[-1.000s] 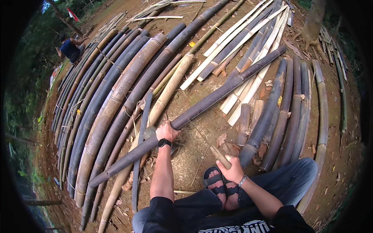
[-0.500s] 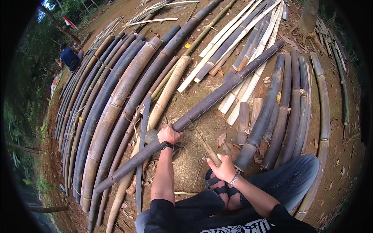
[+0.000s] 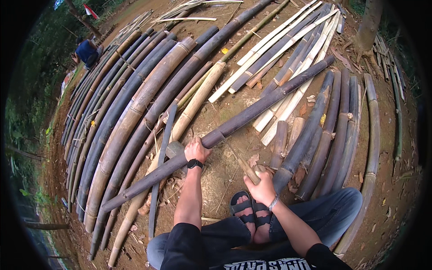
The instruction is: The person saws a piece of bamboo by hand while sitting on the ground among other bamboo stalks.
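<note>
Steadying the dark pole (image 3: 252, 118), left hand (image 3: 196, 149) is clenching it; right hand (image 3: 262, 185) is gripping a knife (image 3: 245, 165). Pole looks unsplit; cutting seemingly not begun.

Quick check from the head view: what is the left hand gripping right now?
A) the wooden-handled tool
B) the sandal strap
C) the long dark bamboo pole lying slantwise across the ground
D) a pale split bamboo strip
C: the left hand is closed over the long dark bamboo pole near a node, while the right hand holds the wooden-handled tool above the sandalled feet.
</note>
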`<state>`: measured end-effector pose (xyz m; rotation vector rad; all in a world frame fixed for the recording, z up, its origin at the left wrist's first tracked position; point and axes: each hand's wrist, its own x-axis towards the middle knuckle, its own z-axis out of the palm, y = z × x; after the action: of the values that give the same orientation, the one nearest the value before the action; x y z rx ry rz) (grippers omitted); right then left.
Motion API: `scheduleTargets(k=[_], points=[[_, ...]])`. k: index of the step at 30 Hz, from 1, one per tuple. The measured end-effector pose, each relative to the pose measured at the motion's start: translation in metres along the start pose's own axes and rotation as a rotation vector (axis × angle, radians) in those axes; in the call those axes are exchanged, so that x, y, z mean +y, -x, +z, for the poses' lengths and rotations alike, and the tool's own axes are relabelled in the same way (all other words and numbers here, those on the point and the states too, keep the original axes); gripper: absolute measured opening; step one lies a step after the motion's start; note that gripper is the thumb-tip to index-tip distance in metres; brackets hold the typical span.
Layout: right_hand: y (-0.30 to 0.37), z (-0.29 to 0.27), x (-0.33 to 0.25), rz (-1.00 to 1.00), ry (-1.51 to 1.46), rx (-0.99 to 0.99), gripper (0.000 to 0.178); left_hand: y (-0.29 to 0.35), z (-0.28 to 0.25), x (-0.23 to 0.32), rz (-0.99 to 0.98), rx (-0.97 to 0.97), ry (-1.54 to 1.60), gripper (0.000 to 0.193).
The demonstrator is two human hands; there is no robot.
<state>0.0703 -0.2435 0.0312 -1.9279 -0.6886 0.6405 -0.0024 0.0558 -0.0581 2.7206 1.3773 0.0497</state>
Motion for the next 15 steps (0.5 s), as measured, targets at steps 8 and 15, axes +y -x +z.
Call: scheduleTargets(k=[8,15], points=[[0.010,-0.002,-0.005,0.098,-0.034,-0.080,0.024,0.005,-0.005,-0.003,-0.009,-0.037,0.029,0.059],[0.030,0.002,-0.004,-0.042,-0.077,-0.029,0.025,0.010,-0.007,-0.007,-0.025,-0.042,0.036,0.054]])
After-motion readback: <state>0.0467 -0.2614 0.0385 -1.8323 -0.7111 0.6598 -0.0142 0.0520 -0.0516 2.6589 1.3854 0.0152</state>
